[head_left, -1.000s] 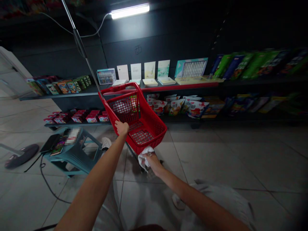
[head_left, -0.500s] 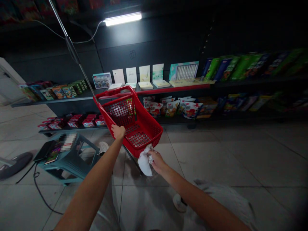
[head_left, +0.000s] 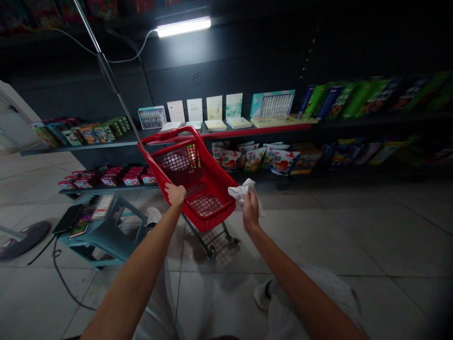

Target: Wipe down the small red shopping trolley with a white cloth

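A red shopping cart point(head_left: 215, 172) with a plastic basket and dark wheeled legs stands tilted in view before me. My left hand point(head_left: 175, 193) is closed over the basket's near left rim. At the basket's right front corner, my right hand point(head_left: 250, 208) grips a crumpled white cloth point(head_left: 241, 192). The cloth is close to the rim; whether it touches cannot be told. Through the mesh at the back of the basket, shelf goods show.
Behind the cart runs a dark shelf point(head_left: 123, 142) with boxes, upright booklets point(head_left: 214, 108) and snack bags point(head_left: 255, 159). A blue-grey stool point(head_left: 106, 236) with items on it stands left, its cable point(head_left: 63, 278) on the floor. A metal pole point(head_left: 123, 106) slants beside the cart.
My right hand has moved with the cloth up and right, from the basket's front bottom to its right front corner. The left hand stays on the rim, and the wheels now show.
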`<state>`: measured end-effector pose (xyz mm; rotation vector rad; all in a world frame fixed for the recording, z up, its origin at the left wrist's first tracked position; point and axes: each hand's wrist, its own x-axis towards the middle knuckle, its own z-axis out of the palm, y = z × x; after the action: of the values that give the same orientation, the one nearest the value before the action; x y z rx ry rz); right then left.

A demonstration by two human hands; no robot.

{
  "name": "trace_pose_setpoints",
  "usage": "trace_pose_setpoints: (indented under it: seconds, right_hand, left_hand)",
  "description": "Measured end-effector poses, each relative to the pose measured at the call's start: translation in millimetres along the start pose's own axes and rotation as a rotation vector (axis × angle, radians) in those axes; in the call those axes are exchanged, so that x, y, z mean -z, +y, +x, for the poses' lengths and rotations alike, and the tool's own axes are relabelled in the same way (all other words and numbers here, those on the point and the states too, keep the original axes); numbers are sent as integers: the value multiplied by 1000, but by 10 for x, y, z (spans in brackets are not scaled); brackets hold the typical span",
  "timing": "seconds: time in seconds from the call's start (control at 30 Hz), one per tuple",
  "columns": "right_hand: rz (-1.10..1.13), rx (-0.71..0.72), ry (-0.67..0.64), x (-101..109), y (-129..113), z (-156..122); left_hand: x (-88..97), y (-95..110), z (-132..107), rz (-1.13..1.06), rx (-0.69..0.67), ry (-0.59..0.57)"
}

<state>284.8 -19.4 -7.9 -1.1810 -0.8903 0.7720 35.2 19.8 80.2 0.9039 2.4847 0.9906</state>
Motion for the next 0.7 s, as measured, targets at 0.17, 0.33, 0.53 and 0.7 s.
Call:
trace_pose_setpoints:
  seconds: [0.17, 0.33, 0.53, 0.7]
  right_hand:
    - [-247, 85, -54, -57, -20, 25]
    - [-450, 310, -137, 11, -101, 60]
    - [-585, 519, -276, 29, -214, 27]
    - [-710, 576, -412, 37, -178, 109]
  left_hand:
    - [18, -21, 1, -7, -17, -3]
    - [38, -54, 24, -5, -27, -14]
    - [67, -119, -10, 11, -49, -16]
    - [110, -135, -52, 10, -73, -34]
